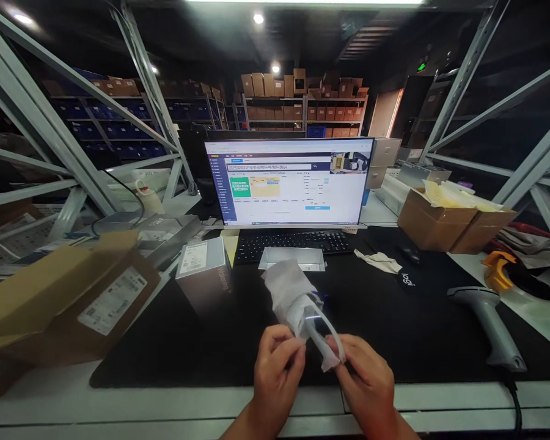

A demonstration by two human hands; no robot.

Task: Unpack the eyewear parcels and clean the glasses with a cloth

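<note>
A whitish, translucent plastic bag (pixel 289 287) is held up between my hands above the black desk mat (pixel 165 342). My left hand (pixel 277 373) pinches the bag's near left edge. With thumb and fingers, my right hand (pixel 365 373) grips the loose flap at its near right side, where a curved white strip shows. Something glossy with a bit of blue sits inside the bag; its kind cannot be made out. Just beyond the bag lies a shallow grey box tray (pixel 291 259). To the left stands a closed silver-grey box (pixel 205 272) with a white label.
An open cardboard box (pixel 68 299) stands at the left edge. A monitor (pixel 288 183) and keyboard (pixel 293 243) are ahead. A barcode scanner (pixel 490 324), tape dispenser (pixel 508 275), mouse (pixel 409 255), crumpled pale cloth (pixel 378 261) and cardboard boxes (pixel 440 223) are on the right.
</note>
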